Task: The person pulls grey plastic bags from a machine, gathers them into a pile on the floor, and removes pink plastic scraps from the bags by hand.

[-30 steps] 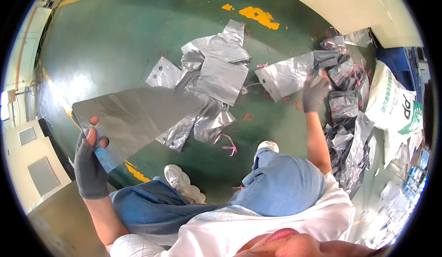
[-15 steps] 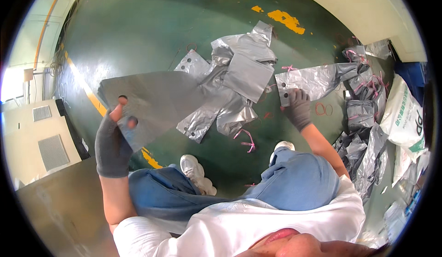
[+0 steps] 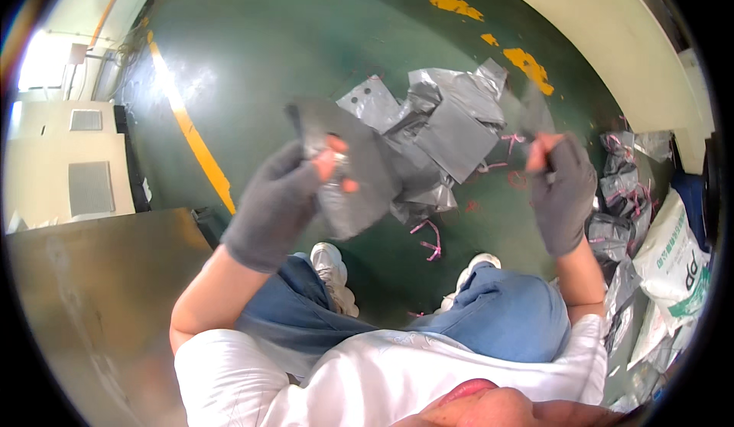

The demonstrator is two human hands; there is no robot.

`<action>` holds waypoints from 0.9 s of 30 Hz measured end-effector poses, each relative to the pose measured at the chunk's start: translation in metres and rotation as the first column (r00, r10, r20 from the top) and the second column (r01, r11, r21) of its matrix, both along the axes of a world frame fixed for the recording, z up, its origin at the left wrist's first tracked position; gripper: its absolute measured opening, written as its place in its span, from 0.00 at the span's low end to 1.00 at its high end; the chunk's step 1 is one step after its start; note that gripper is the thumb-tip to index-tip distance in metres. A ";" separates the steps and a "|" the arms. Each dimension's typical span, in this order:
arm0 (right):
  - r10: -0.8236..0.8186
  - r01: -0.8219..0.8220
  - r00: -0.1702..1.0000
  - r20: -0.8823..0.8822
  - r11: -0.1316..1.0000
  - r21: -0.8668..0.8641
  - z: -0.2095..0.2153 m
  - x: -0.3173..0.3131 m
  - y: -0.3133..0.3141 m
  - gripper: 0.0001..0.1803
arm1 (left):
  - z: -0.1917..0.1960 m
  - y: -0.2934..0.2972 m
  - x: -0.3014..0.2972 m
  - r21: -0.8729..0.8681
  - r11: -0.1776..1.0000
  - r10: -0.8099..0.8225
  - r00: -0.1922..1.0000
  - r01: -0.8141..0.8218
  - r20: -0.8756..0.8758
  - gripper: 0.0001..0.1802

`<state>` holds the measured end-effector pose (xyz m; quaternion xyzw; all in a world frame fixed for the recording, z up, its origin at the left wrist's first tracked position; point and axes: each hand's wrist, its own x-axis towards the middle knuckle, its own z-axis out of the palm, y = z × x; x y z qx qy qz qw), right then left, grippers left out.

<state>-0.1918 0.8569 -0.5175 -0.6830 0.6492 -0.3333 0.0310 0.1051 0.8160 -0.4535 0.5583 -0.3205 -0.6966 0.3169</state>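
Note:
My left hand, in a grey fingerless glove, grips a silver-grey plastic bag near its end, fingertips showing against it. My right hand, gloved the same way, is raised on the right with its fingers closed on another grey plastic bag; motion smears that bag, so its outline is hard to make out. Between and beyond my hands lies a loose pile of silver-grey plastic bags on the green floor. One bag at its far left has punched holes.
Pink ties lie on the floor near my shoes. More grey bags with pink ties are heaped at the right, beside a white printed sack. A brown metal surface stands at my left, and a cream panel at the far right.
My left hand has moved right and inward with its bag. My right hand has lifted the holed bag off the floor, up and to the right. The whole view has shifted slightly.

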 end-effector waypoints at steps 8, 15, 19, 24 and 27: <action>0.561 -0.679 0.719 -0.410 0.693 -0.242 0.027 0.144 -0.027 0.13 | 0.008 -0.006 -0.015 0.076 0.995 0.071 0.994 -0.064 -0.087 0.17; 0.416 -0.408 0.897 0.147 0.909 -0.082 -0.065 0.102 -0.121 0.19 | 0.032 -0.009 0.043 -0.186 0.920 0.366 0.926 -0.345 0.094 0.13; 0.273 -0.025 0.927 -0.257 0.730 0.683 -0.215 -0.011 -0.134 0.26 | 0.044 -0.013 0.048 -0.222 0.864 0.478 0.875 -0.451 0.083 0.14; 0.205 -0.236 0.972 0.118 0.796 0.558 -0.192 -0.038 -0.127 0.10 | 0.036 -0.021 0.086 -0.166 0.911 0.403 0.898 -0.377 0.178 0.10; 0.421 -0.377 0.895 -0.144 0.890 0.256 -0.107 -0.031 -0.111 0.10 | 0.021 -0.030 0.109 -0.140 0.940 0.334 0.924 -0.312 0.184 0.11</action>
